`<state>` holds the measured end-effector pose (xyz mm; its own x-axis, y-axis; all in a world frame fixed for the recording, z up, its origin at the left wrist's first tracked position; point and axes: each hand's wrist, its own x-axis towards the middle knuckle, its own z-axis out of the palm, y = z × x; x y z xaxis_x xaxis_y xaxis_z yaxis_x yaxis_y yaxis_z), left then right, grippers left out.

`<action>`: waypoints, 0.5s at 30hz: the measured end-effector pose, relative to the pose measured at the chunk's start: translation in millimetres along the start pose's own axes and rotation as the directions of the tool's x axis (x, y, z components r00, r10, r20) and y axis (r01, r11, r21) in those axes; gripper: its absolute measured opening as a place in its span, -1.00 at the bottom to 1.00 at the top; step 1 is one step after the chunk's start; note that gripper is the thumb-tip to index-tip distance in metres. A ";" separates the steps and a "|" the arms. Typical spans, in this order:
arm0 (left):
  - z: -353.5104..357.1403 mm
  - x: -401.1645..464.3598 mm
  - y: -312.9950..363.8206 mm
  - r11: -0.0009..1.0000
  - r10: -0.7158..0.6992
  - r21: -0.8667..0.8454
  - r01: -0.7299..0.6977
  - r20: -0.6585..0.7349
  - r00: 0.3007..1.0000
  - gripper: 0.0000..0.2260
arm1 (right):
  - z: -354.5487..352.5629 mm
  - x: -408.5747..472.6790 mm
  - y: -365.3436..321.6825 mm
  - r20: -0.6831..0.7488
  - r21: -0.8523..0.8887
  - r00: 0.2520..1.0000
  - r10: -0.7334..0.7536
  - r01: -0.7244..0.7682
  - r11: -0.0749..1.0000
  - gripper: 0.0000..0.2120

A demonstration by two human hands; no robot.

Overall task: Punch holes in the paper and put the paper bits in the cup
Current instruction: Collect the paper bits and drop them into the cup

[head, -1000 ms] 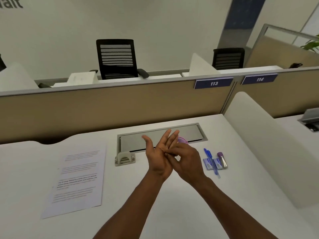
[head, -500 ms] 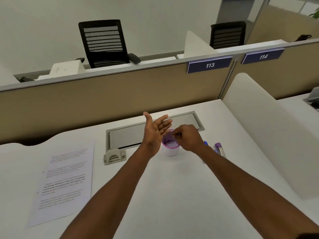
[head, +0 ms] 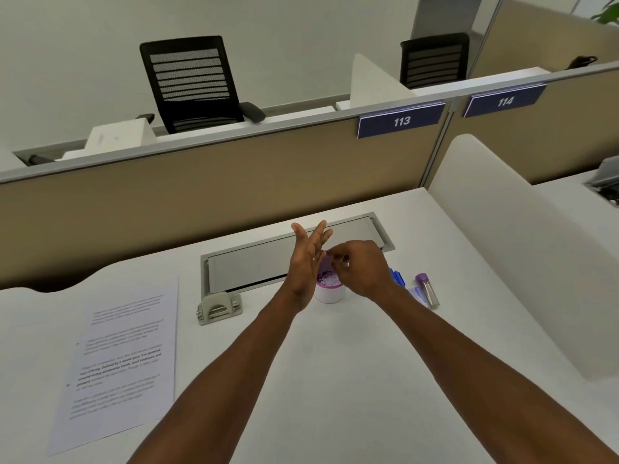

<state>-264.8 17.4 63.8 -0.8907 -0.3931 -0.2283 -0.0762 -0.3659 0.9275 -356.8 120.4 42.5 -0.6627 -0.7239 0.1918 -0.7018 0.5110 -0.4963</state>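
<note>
We are dropping paper bits into the cup (head: pixel 330 289), which stands on the desk (head: pixel 335 380) between our hands. Our left hand (head: pixel 306 262) is flat open and empty; our right hand (head: pixel 360 267) pinches above the rim, but any bit is too small to see. Next, release over the opening.

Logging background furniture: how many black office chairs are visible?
2: one black mesh-back office chair behind the partition at left, another black office chair farther right near the mirrored panel. Others may be hidden.
</note>
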 end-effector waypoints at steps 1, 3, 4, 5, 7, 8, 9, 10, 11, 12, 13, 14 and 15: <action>1.0 0.6 -1.4 1.000 -0.004 0.008 0.004 0.000 1.000 -0.14 | -1.7 -2.7 -2.5 -0.110 0.074 0.994 -0.009 0.018 0.997 -0.77; 3.7 2.1 -3.6 1.000 -0.008 -0.004 0.008 -0.008 1.000 -0.14 | -0.2 -12.9 -9.6 -0.255 0.156 0.965 -0.053 0.096 0.983 -0.75; 5.3 3.2 -4.2 1.000 -0.012 -0.020 0.011 -0.018 1.000 -0.14 | 4.6 -19.9 -13.8 -0.272 0.160 0.959 -0.082 0.129 0.979 -0.73; 7.3 4.3 -4.6 0.999 -0.015 -0.035 0.014 -0.032 0.999 -0.13 | 11.5 -27.1 -17.5 -0.264 0.149 0.958 -0.111 0.154 0.977 -0.70; 11.7 6.7 -5.1 0.999 -0.014 -0.045 0.011 -0.072 0.997 -0.12 | 25.2 -40.0 -19.9 -0.231 0.101 0.960 -0.155 0.182 0.978 -0.66; 13.7 7.6 -5.7 0.999 -0.010 -0.043 0.007 -0.089 0.996 -0.12 | 31.1 -45.1 -18.5 -0.211 0.075 0.964 -0.162 0.181 0.981 -0.64; 15.2 8.5 -6.5 0.999 -0.007 -0.036 0.003 -0.100 0.995 -0.12 | 35.5 -47.9 -15.7 -0.195 0.053 0.968 -0.156 0.169 0.984 -0.62; 16.0 8.8 -7.2 1.000 -0.003 -0.026 0.000 -0.108 0.994 -0.12 | 38.2 -48.8 -12.7 -0.194 0.040 0.972 -0.134 0.145 0.989 -0.62; 16.4 8.8 -8.0 1.000 0.002 -0.013 -0.003 -0.115 0.993 -0.12 | 39.0 -48.7 -9.9 -0.207 0.046 0.973 -0.101 0.113 0.992 -0.63; 16.3 8.7 -8.7 1.000 0.006 -0.001 -0.006 -0.121 0.993 -0.12 | 39.0 -48.1 -8.1 -0.228 0.063 0.971 -0.069 0.086 0.994 -0.64; 15.9 8.9 -9.2 1.000 0.010 0.009 -0.009 -0.125 0.992 -0.13 | 38.2 -47.3 -7.4 -0.246 0.073 0.968 -0.056 0.077 0.994 -0.64; 15.5 9.2 -9.7 1.000 0.012 0.012 -0.010 -0.126 0.992 -0.13 | 37.9 -46.6 -6.7 -0.254 0.059 0.964 -0.077 0.095 0.994 -0.63; 15.4 9.6 -9.9 1.000 0.012 0.011 -0.010 -0.126 0.992 -0.13 | 37.9 -46.1 -5.8 -0.246 0.021 0.962 -0.122 0.131 0.991 -0.62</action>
<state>-279.5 30.2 57.0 -0.8282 -0.5002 -0.2528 -0.0721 -0.3521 0.9332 -312.3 133.2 4.5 -0.6158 -0.6447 0.4530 -0.7771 0.4020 -0.4843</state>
